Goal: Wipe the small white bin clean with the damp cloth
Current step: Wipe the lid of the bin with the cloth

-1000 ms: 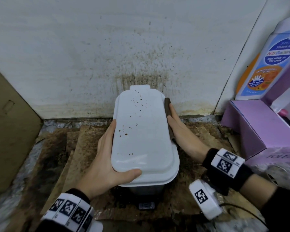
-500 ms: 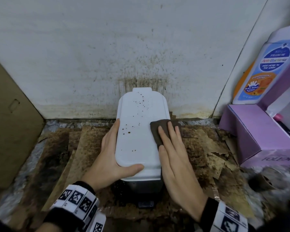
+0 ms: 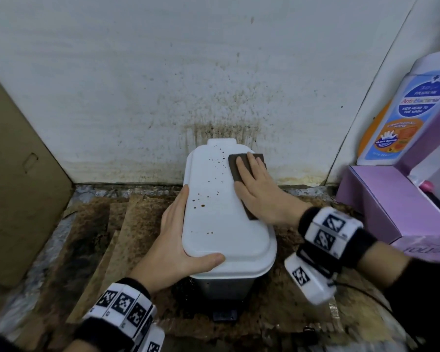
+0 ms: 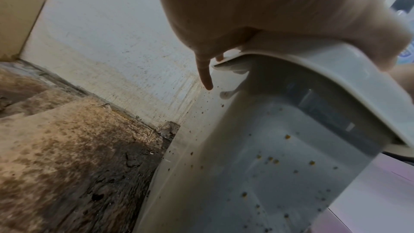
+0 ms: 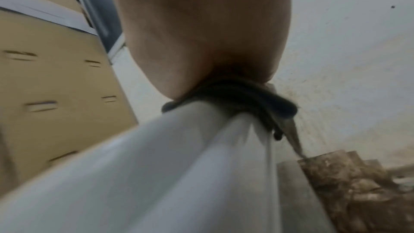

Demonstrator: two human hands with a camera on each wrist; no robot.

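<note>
Small white bin [image 3: 226, 224] stands on the stained floor against a spattered wall; smooth rounded-rectangular plastic lid, brown specks. Left hand [image 3: 173, 247] grips the lid's near-left edge. Right hand [image 3: 259, 189], fingers flat, presses the dark brown cloth [image 3: 235, 166] on the lid's far-right. Bottle [image 3: 404, 110] label reads "Anti-Bacterial".

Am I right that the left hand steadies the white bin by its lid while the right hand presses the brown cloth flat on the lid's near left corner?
Not quite: in the head view the right hand presses the brown cloth on the far right part of the lid, not the near left corner. The left hand does steady the lid.
</note>
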